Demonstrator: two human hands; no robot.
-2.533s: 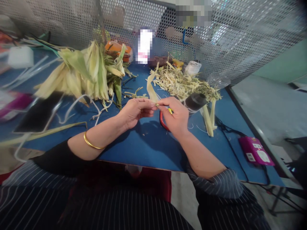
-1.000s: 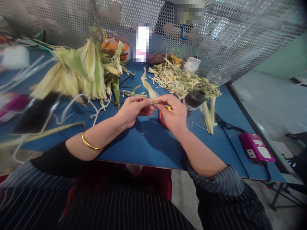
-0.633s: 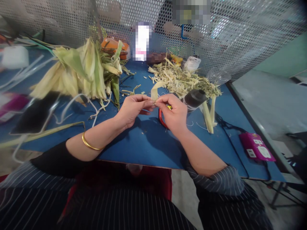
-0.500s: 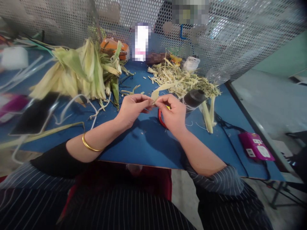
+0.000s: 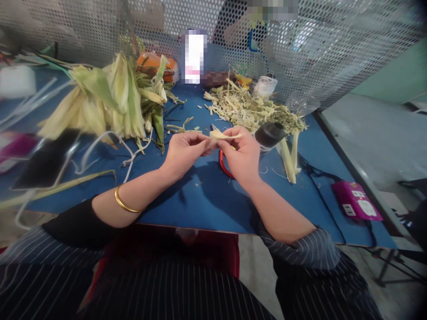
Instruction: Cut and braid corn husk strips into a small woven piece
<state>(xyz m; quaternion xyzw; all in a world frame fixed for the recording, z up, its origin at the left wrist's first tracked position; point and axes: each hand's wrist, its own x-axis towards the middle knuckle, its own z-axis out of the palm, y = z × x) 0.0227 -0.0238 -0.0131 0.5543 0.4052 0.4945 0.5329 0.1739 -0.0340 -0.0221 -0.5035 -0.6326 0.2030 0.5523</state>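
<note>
A pale strip of corn husk (image 5: 217, 134) is pinched between my two hands above the blue table (image 5: 196, 204). My left hand (image 5: 187, 151) is closed on its left end, thumb against fingertips. With fingers and thumb closed, my right hand (image 5: 242, 153) grips the strip from the other side. Partly hidden behind that hand are red-handled scissors (image 5: 224, 164). A dark thread cone (image 5: 271, 135) stands tilted just right of my right hand. Farther back lies a heap of shredded husk (image 5: 243, 106).
Whole corn husks (image 5: 106, 98) are piled at the left behind a white cable (image 5: 100, 142). A dark phone-like slab (image 5: 43, 160) lies nearer. Two husk pieces (image 5: 288, 160) and a purple box (image 5: 356, 200) with cords occupy the right. A perforated metal screen (image 5: 187, 13) rises behind.
The husk strip's free end, which stuck up and to the right, is now folded down over my right fingers. Both hands stay in nearly the same place.
</note>
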